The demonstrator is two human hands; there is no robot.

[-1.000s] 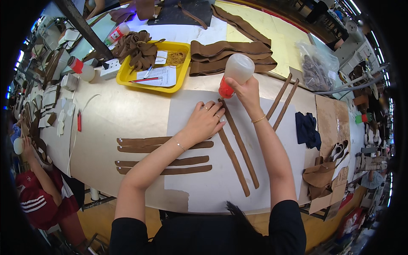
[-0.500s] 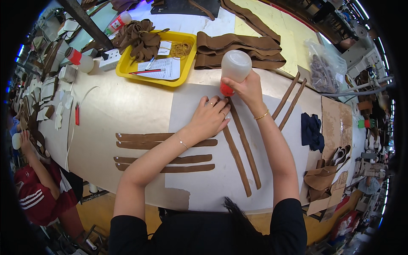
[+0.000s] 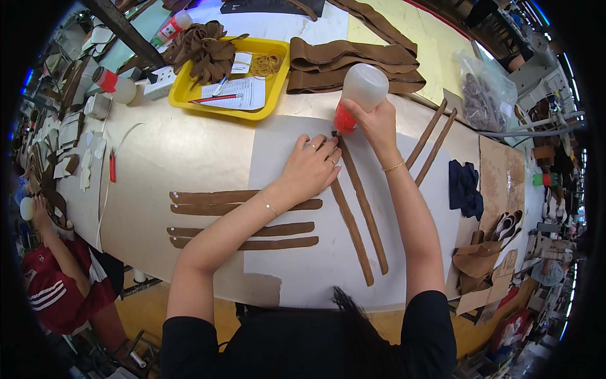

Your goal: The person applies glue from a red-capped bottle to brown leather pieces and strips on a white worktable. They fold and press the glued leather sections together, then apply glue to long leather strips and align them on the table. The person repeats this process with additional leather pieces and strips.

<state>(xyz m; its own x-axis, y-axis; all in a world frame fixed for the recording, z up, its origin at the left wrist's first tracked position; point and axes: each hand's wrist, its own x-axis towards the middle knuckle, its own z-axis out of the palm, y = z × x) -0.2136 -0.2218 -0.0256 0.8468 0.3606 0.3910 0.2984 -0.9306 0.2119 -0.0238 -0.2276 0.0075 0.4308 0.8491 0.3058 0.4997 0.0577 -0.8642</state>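
My right hand [image 3: 377, 123] is wrapped round a cloudy squeeze bottle [image 3: 366, 86] with a red neck. The bottle is tipped upside down, its tip at the far end of a long brown strip [image 3: 365, 202]. My left hand [image 3: 310, 165] lies with fingers apart over the far ends of this strip and a second brown strip [image 3: 351, 237] beside it, hiding part of them. Under my left forearm, several brown strips [image 3: 214, 198] lie crosswise in pairs. Two more narrow strips [image 3: 435, 148] lie slanted beyond my right wrist.
A yellow tray [image 3: 271, 104] holds brown pieces, paper, pens and rubber bands. Folded brown bands [image 3: 334, 57] lie behind the bottle. At right are dark blue cloth [image 3: 465, 191], a plastic bag [image 3: 483, 95] and cardboard [image 3: 502, 170]. A co-worker's arm [image 3: 60, 252] is at far left.
The bottle has lifted and shifted slightly right with my right hand, its tip drawing back from the left fingers. My left hand stays almost in place on the strips.
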